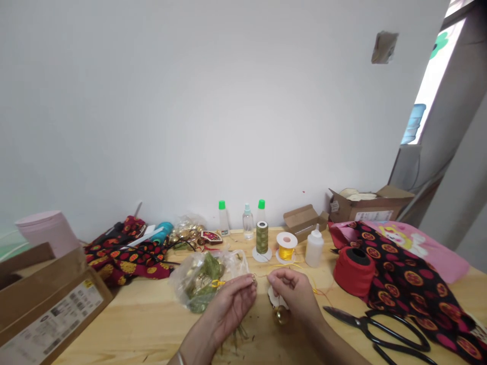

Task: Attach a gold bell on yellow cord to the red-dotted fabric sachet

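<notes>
Now, from my remote station: the left hand (228, 304) and right hand (292, 291) reach forward, wrists angled inward, over the tabletop (114, 329). The left grip is clenched on a small gold ring (253, 278). The right grip curls just above a gold bell (281, 315); I cannot tell its hold. Beyond lie a plastic bag (200, 284) and a yellow cord spool (286, 248).

Thread spools (262, 238) stand at 12 o'clock on the wooden table (137, 324). Scissors (375, 327) lie at 4 o'clock, a cardboard box (49, 309) at 8 o'clock.
</notes>
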Motion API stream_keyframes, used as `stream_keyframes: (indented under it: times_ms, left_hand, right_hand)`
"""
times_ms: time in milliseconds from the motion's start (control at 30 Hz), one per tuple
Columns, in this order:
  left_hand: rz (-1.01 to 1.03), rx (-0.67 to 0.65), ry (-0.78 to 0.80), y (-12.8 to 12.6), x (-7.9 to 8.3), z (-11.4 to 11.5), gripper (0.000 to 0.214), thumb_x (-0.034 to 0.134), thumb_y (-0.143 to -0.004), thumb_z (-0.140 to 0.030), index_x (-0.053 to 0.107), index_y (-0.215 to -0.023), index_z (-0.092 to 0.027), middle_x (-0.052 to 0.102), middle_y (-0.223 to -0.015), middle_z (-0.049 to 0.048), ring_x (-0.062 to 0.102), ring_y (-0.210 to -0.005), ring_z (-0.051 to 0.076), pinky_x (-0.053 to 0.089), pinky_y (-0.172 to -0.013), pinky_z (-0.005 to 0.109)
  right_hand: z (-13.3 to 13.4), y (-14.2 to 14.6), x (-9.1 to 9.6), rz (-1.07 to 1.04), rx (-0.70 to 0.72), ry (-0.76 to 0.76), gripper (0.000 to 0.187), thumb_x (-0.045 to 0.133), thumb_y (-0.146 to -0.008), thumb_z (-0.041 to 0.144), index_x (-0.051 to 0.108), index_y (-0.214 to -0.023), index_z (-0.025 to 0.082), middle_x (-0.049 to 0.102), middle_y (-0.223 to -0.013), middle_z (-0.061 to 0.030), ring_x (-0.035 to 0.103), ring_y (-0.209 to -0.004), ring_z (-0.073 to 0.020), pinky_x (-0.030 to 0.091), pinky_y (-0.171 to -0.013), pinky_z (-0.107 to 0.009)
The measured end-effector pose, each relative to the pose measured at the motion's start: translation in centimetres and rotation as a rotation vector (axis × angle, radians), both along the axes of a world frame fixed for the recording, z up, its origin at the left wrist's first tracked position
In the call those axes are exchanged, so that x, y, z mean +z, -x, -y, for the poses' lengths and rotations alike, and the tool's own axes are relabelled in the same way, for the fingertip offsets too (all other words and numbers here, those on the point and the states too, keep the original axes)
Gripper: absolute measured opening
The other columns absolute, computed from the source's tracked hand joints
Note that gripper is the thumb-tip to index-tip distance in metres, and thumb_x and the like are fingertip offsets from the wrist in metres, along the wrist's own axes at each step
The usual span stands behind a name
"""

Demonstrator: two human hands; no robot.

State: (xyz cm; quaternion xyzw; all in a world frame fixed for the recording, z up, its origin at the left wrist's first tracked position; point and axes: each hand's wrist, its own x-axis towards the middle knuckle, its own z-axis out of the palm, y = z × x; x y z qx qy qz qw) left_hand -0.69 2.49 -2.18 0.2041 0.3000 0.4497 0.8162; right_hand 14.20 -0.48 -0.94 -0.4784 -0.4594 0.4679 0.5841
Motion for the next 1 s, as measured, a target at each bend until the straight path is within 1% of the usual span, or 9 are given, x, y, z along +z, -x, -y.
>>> stream_keyframes:
  times_ms: [200,367,533,600,700,833,933,1000]
  left_hand:
    - [0.013,-0.025,-0.011,0.2,0.0,-0.3,0.015,0.048,-0.072,0.003,0.06,-0.067,-0.005,0.065,-0.059,0.0068,0.061,-0.052,0.009,0.051,-0.056,0.018]
    - [0.016,-0.072,-0.039,0.2,0.3,0.1,0.012,0.053,-0.067,0.004,0.061,-0.067,-0.006,0.064,-0.06,0.0051,0.06,-0.052,0.009,0.05,-0.055,0.019]
    - [-0.026,-0.229,-0.125,0.0,0.7,0.8,0.007,0.057,-0.066,0.0,0.062,-0.067,-0.006,0.061,-0.056,0.0031,0.057,-0.05,0.008,0.048,-0.053,0.018]
    - [-0.05,-0.264,-0.138,0.0,0.8,1.0,0.007,0.057,-0.066,-0.001,0.063,-0.068,-0.005,0.06,-0.056,0.0028,0.056,-0.05,0.007,0.047,-0.053,0.018]
    - [-0.088,-0.285,-0.149,0.0,0.9,1.0,0.007,0.058,-0.066,-0.002,0.064,-0.07,-0.004,0.06,-0.056,0.0028,0.055,-0.049,0.006,0.047,-0.052,0.017]
    - [-0.1,-0.277,-0.142,0.0,0.9,1.0,0.008,0.059,-0.064,-0.003,0.064,-0.07,-0.004,0.06,-0.054,0.0024,0.055,-0.048,0.006,0.046,-0.051,0.017]
    - [-0.099,-0.276,-0.132,0.0,0.9,1.1,0.008,0.058,-0.064,-0.002,0.064,-0.068,-0.004,0.06,-0.053,0.0024,0.055,-0.047,0.006,0.046,-0.051,0.017]
    - [-0.1,-0.276,-0.126,0.0,1.0,1.1,0.008,0.057,-0.064,-0.002,0.064,-0.067,-0.004,0.059,-0.052,0.0023,0.055,-0.046,0.006,0.046,-0.051,0.017]
  right_hand:
    - [0.4,0.2,0.7,0.01,-0.005,-0.043,0.042,0.066,-0.049,0.054,0.057,-0.055,0.013,0.05,-0.041,0.0023,0.044,-0.038,-0.0089,0.036,-0.039,-0.02]
    - [0.3,0.1,0.6,0.008,0.007,-0.046,0.043,0.066,-0.048,0.055,0.057,-0.055,0.013,0.049,-0.042,0.0026,0.045,-0.039,-0.0092,0.037,-0.04,-0.02]
    - [-0.1,0.0,-0.4,-0.023,0.069,-0.06,0.035,0.067,-0.054,0.047,0.058,-0.061,0.013,0.051,-0.047,0.0025,0.045,-0.044,-0.0087,0.036,-0.043,-0.019]
    - [-0.2,0.1,-0.8,-0.009,0.118,-0.073,0.031,0.067,-0.057,0.042,0.059,-0.062,0.013,0.053,-0.05,0.0018,0.045,-0.045,-0.0084,0.035,-0.044,-0.019]
    - [-0.2,0.1,-1.1,0.031,0.181,-0.09,0.024,0.064,-0.061,0.036,0.061,-0.064,0.012,0.056,-0.053,0.0009,0.044,-0.046,-0.008,0.034,-0.046,-0.019]
    - [-0.1,0.1,-1.0,0.048,0.234,-0.09,0.02,0.062,-0.065,0.032,0.063,-0.065,0.012,0.058,-0.054,0.0003,0.045,-0.046,-0.0079,0.033,-0.046,-0.019]
    - [0.1,0.1,-0.9,0.048,0.256,-0.092,0.019,0.061,-0.066,0.031,0.062,-0.066,0.012,0.058,-0.053,0.0007,0.046,-0.047,-0.0084,0.034,-0.047,-0.019]
    - [0.1,0.1,-0.8,0.093,0.245,-0.107,0.018,0.06,-0.067,0.03,0.06,-0.066,0.012,0.056,-0.053,0.0011,0.045,-0.047,-0.0082,0.033,-0.046,-0.018]
